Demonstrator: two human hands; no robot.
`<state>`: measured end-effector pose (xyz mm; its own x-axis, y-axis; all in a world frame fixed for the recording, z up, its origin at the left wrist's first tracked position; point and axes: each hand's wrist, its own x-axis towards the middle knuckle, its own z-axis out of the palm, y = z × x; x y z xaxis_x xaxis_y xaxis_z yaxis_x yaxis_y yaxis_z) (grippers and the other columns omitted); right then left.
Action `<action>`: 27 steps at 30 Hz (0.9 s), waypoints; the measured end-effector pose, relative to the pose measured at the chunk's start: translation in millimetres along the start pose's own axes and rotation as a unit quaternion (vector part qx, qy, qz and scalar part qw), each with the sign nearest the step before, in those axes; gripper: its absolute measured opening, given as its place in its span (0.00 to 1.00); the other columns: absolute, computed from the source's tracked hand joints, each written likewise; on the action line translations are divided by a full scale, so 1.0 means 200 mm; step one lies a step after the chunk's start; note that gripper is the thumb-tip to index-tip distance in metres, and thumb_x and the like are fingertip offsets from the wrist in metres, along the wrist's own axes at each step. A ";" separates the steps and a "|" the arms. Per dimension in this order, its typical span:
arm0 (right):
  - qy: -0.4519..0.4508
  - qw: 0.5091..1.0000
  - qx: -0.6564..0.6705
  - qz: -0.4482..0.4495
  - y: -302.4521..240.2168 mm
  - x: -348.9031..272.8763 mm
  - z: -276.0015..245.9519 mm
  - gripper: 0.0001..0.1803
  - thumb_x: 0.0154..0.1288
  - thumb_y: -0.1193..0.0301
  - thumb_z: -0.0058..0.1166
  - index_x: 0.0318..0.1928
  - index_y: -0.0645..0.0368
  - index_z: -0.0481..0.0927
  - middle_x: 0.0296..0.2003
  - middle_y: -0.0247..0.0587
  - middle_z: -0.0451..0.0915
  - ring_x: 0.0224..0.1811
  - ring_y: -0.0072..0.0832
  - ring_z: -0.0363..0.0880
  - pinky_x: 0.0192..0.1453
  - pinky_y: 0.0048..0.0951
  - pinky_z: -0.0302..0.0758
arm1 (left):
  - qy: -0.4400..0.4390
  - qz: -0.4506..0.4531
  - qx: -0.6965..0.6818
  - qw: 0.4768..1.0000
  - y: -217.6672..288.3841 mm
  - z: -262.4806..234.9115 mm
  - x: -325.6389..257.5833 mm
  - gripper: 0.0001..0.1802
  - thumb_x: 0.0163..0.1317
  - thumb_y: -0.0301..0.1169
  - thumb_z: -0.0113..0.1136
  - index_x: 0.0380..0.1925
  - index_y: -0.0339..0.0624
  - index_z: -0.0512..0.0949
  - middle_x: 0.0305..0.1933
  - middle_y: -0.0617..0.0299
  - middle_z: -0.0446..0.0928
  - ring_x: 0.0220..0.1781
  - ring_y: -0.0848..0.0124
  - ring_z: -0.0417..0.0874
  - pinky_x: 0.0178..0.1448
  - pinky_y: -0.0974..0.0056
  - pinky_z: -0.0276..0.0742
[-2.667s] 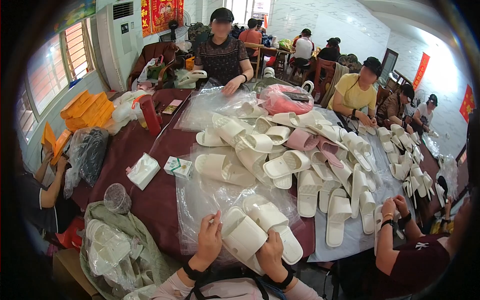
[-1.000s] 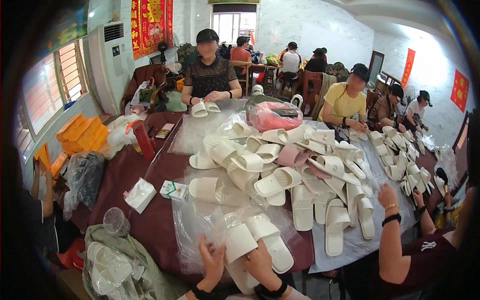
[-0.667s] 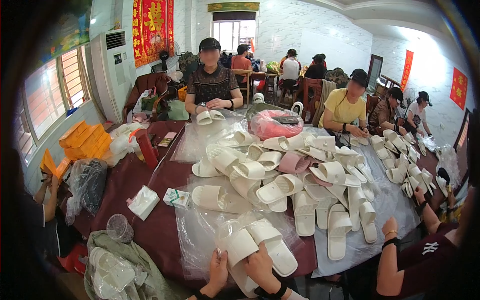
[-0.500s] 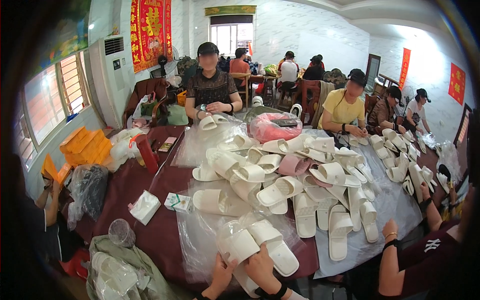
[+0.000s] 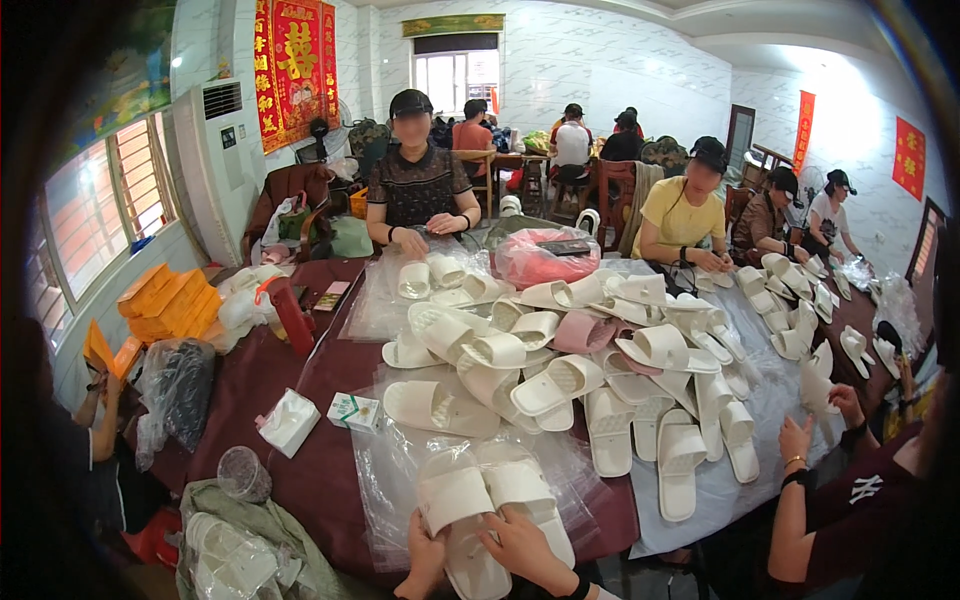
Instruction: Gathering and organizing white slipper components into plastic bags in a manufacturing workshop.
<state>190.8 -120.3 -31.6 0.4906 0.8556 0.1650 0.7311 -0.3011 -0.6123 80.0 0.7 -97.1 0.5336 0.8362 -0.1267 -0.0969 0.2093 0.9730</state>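
A pair of white slippers lies side by side at the near edge of the table, on clear plastic bags (image 5: 385, 505). My left hand (image 5: 427, 548) grips the outer edge of the left white slipper (image 5: 452, 490), just behind its strap. Between the two, my right hand (image 5: 530, 548) has its fingers bent at the inner edges, by the strap of the right white slipper (image 5: 515, 478); the exact hold of its fingertips is partly hidden. A single white slipper (image 5: 440, 407) rests just beyond, beside a big pile of white slippers (image 5: 560, 385) with some pink ones (image 5: 583, 333).
At left are a tissue pack (image 5: 290, 422), a small green-and-white box (image 5: 354, 411), a clear plastic tub (image 5: 244, 472) and a sack of bagged slippers (image 5: 230, 560). Orange boxes (image 5: 170, 302) stand farther off. Co-workers handle slippers across the table and at right.
The right slipper has swung from a slant to lie beside the left one, and both have shifted slightly left. Across the table, a person's pair now lies set down on the plastic.
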 end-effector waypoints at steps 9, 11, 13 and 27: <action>0.091 0.991 0.064 -0.068 0.00 -0.03 0.01 0.25 0.58 0.64 0.57 0.56 0.56 0.72 0.34 0.45 0.74 0.38 0.44 0.72 0.42 0.39 0.68 | 0.042 -0.036 -0.010 0.998 0.02 -0.03 0.02 0.22 0.59 0.23 0.59 0.51 0.35 0.63 0.44 0.52 0.76 0.42 0.67 0.79 0.44 0.65 0.76; 0.118 0.990 0.032 -0.074 0.02 -0.04 0.03 0.26 0.57 0.64 0.58 0.56 0.56 0.73 0.35 0.45 0.75 0.40 0.45 0.72 0.43 0.40 0.68 | 0.047 -0.041 0.021 0.998 0.10 0.01 -0.02 0.23 0.56 0.27 0.63 0.49 0.35 0.64 0.41 0.54 0.77 0.39 0.67 0.80 0.43 0.65 0.76; 0.072 0.992 0.100 -0.018 0.05 -0.06 0.08 0.24 0.53 0.66 0.60 0.52 0.56 0.75 0.38 0.48 0.76 0.42 0.48 0.72 0.46 0.44 0.66 | 0.034 0.001 0.077 0.996 0.08 0.00 -0.05 0.23 0.57 0.27 0.62 0.49 0.38 0.62 0.41 0.51 0.76 0.39 0.67 0.80 0.41 0.65 0.77; 0.286 0.938 0.092 -0.171 -0.08 -0.16 -0.05 0.27 0.51 0.74 0.54 0.55 0.65 0.72 0.55 0.65 0.68 0.56 0.63 0.65 0.57 0.57 0.62 | -0.074 0.368 0.195 0.906 0.33 0.03 -0.18 0.31 0.57 0.25 0.56 0.59 0.33 0.56 0.55 0.51 0.68 0.56 0.63 0.70 0.60 0.60 0.65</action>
<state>167.7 -147.2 -19.4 0.4542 0.5075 0.7322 0.8240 0.0732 -0.5618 60.6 -18.3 -27.3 0.5544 0.5932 0.5837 -0.1841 -0.5966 0.7811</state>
